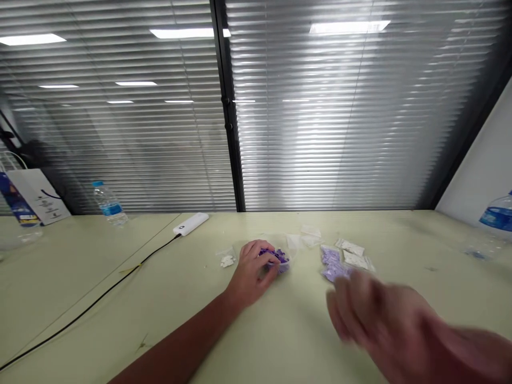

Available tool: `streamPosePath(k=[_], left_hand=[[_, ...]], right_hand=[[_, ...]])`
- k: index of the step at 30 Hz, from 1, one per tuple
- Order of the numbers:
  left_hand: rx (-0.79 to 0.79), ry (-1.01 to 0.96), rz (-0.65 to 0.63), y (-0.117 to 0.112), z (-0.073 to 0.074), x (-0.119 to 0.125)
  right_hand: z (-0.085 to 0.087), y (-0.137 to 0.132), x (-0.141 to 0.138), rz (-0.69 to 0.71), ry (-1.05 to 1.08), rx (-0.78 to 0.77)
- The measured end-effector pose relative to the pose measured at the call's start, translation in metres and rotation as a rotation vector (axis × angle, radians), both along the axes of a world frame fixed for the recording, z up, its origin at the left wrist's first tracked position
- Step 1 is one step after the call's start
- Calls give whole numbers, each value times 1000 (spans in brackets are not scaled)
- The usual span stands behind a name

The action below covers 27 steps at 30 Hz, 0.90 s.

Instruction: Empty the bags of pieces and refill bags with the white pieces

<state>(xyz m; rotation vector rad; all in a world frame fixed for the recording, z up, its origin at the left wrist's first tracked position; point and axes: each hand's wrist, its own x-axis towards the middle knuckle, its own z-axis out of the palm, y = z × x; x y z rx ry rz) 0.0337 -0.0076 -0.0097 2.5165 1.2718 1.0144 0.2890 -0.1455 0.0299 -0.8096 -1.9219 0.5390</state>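
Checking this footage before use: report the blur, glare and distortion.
In the head view, the right hand is badly motion-blurred, while the left hand is much sharper; the same view shows ceiling-light reflections and bright glare on the blinds; its wide lens slants the blinds' lines toward the edges.

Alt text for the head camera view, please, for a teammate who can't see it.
On a pale green table, the left hand rests on a clear plastic bag of purple pieces; the blurred right hand hovers near a clear bag of lilac pieces.
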Motion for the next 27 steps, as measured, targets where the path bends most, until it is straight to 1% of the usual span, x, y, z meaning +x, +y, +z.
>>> streamPosePath(k=[1,3,5,6,7,8,10,11,14,17,20,23,25,27], left_hand=[[7,8,-2,0,0,0],[24,23,-2,0,0,0],[41,39,-6,1,-1,0],[47,47,-8,2,-2,-1],[52,55,-9,3,-3,-1],[57,63,-15,5,-5,-2],[73,88,-41,8,-8,-3],[88,103,-56,9,-9,-3],[153,131,-61,11,-11,-3],[187,135,-7,10,-10,-3],[122,98,79,8,-8,-2],[28,7,159,7,-7,-1],[-14,-45,169,7,-7,0],[-51,-82,134,5,-5,0]], right_hand=[[1,19,-3,-21,38,3],[-4,59,-7,-125,107,-12],[-19,95,-5,-176,-20,78],[-29,109,-3,-240,-90,99],[-39,120,-1,-287,-158,95],[-49,127,2,-291,-221,94],[-63,131,5,-249,-283,81],[-68,130,5,-218,-287,67],[-71,122,2,-183,-252,26],[-70,120,-2,-198,-259,34],[-72,123,-2,-205,-261,50],[-71,124,-1,-207,-226,58],[-69,122,-1,-206,-205,57],[-65,119,-2,-189,-185,42]])
